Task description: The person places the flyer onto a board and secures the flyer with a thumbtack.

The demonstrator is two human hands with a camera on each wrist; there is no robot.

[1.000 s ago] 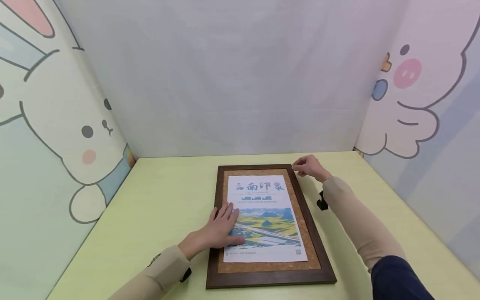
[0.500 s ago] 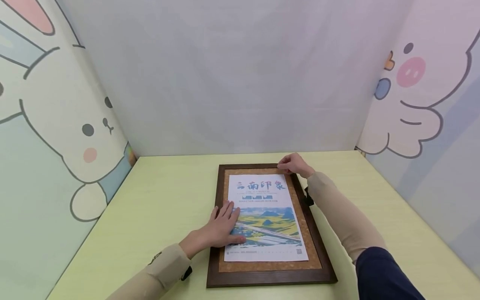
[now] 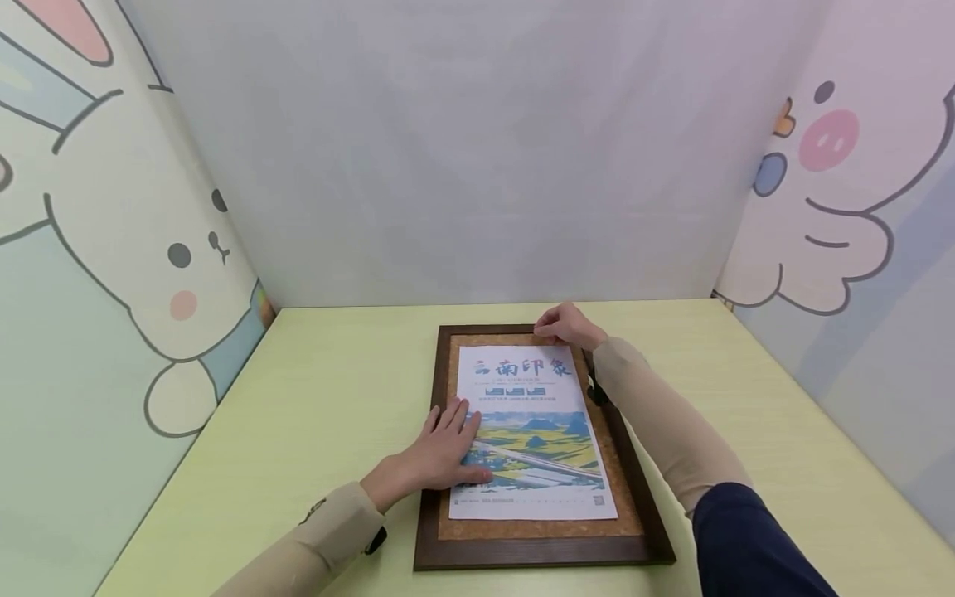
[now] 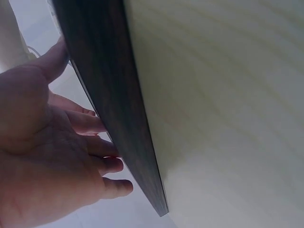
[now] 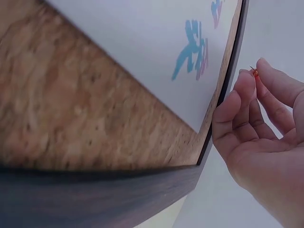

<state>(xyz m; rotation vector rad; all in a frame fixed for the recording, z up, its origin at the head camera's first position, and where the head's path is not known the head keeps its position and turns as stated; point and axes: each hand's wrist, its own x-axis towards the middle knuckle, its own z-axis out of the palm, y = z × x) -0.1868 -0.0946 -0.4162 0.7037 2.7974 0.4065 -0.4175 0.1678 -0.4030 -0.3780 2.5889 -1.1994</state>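
A framed cork board [image 3: 552,531] with a dark brown wooden frame [image 3: 545,553] lies on the table. On its cork lies a white poster [image 3: 515,398] with blue characters and a green and yellow landscape. My left hand [image 3: 436,458] rests on the poster's left side with fingers spread; the left wrist view shows its palm beyond the frame's side. Between thumb and fingertips, my right hand [image 3: 570,325] pinches a tiny orange push pin [image 5: 255,72], its point showing in the right wrist view. That hand is over the board's top edge, just above the poster's upper right part.
The pale yellow-green table [image 3: 336,390] extends to both sides of the board. A plain light backdrop [image 3: 477,166] stands behind it. Side panels bear a cartoon rabbit [image 3: 134,265] on the left and a white cartoon animal [image 3: 843,199] on the right.
My right hand has moved left from the board's upper right corner, along its top edge. My left hand stays on the poster. The head view has shifted slightly.
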